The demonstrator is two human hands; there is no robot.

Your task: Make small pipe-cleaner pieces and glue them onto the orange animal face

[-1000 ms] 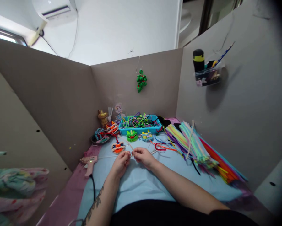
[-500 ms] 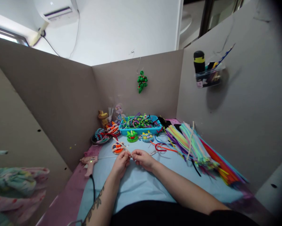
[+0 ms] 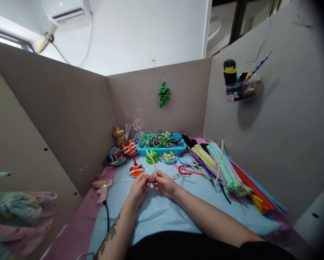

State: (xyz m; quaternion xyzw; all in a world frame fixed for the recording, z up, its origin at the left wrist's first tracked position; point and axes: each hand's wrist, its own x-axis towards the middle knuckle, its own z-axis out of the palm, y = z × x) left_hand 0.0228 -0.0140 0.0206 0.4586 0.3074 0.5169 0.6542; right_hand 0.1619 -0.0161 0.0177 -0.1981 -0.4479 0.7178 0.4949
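Observation:
A cream pipe cleaner (image 3: 151, 160) sticks up from between my two hands, its free end reaching in front of the green pipe-cleaner figure (image 3: 152, 157). My left hand (image 3: 140, 186) is closed, thumb and fingers pinching the lower part of the strand. Close against it, my right hand (image 3: 164, 183) pinches the same strand where it rises. The piece between the fingertips is mostly hidden. Just beyond my left hand lies an orange, white and blue figure (image 3: 136, 170). A light-blue and yellow figure (image 3: 169, 157) sits beside the green one.
A blue tray (image 3: 162, 152) of tangled pipe cleaners stands at the back. Bundles of coloured pipe cleaners (image 3: 218, 162) lie to the right, near scissors (image 3: 176, 176) and a red bent stem (image 3: 181, 169). A pink glue gun (image 3: 104, 189) with a cord lies left.
The pipe cleaner's free end has swung from leaning up-left, over the orange figure, to standing nearly upright before the green one. Both hands stay close together in about the same place.

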